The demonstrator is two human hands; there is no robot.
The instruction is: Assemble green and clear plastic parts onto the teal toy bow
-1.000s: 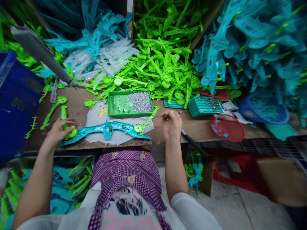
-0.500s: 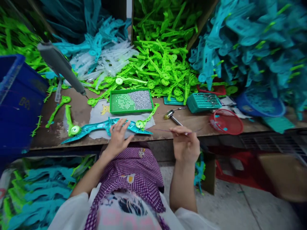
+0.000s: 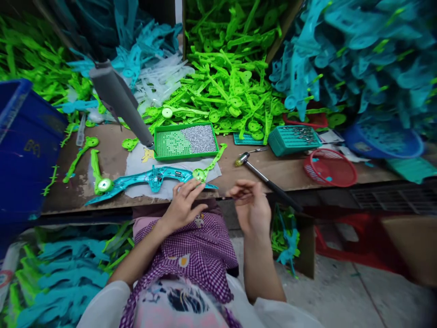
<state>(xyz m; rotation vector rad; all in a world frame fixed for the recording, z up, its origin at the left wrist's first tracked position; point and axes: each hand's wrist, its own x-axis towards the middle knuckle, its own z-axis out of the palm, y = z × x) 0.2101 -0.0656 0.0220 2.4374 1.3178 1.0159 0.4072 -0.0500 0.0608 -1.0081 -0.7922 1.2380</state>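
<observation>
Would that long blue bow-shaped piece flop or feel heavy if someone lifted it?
The blue bow-shaped piece is probably stiff: its limbs hold a clean curve. It looks like thin plastic, so likely light for its length. The green arm at its right end may swing or slip, since it juts out past the edge.

The bow-shaped part (image 3: 139,179) is coloured turquoise, the round-ended lever (image 3: 199,174) at its right lime green. The apron (image 3: 205,248) is checked in purple and white, the tray (image 3: 186,156) coloured green, the basket (image 3: 311,170) red, the bin (image 3: 20,150) blue.
</observation>
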